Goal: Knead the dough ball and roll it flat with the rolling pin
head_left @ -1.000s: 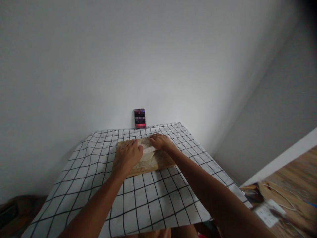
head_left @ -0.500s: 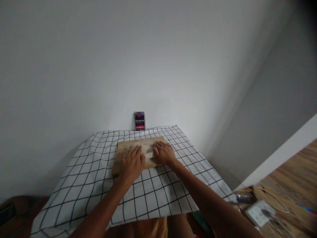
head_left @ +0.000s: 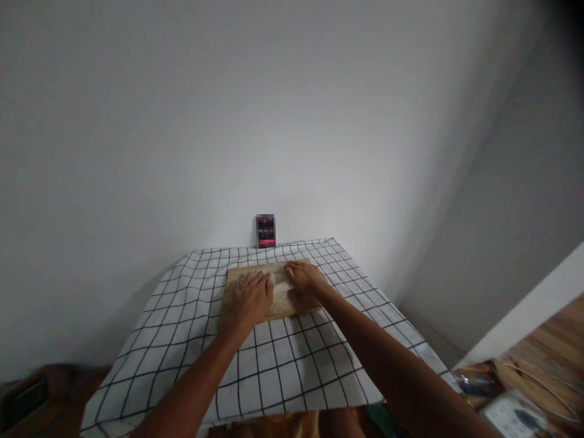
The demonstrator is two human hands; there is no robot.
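Note:
A wooden board [head_left: 227, 301] lies on a white cloth with black grid lines [head_left: 283, 365]. On its middle is a pale, floury patch that looks like dough [head_left: 280, 285], partly covered by my hands. My left hand [head_left: 254, 297] rests palm down on the left half of the board, fingers stretched forward over the pale stuff. Toward the far right of the board, my right hand [head_left: 305, 277] lies with its fingers extended and pointing left. Neither hand is wrapped around anything. What lies directly beneath the palms is hidden.
A phone-like screen [head_left: 266, 231], blurred out, leans on the white wall [head_left: 292, 121] behind the table. At lower right are a white power strip [head_left: 515, 417], a cable and a wrapped item [head_left: 478, 380] on a wooden surface. A dark brown object [head_left: 31, 395] stands lower left.
My right hand has slid slightly toward the far edge of the board, its fingers now straighter. My left hand stays on the board's left half. The whole view has shifted a little.

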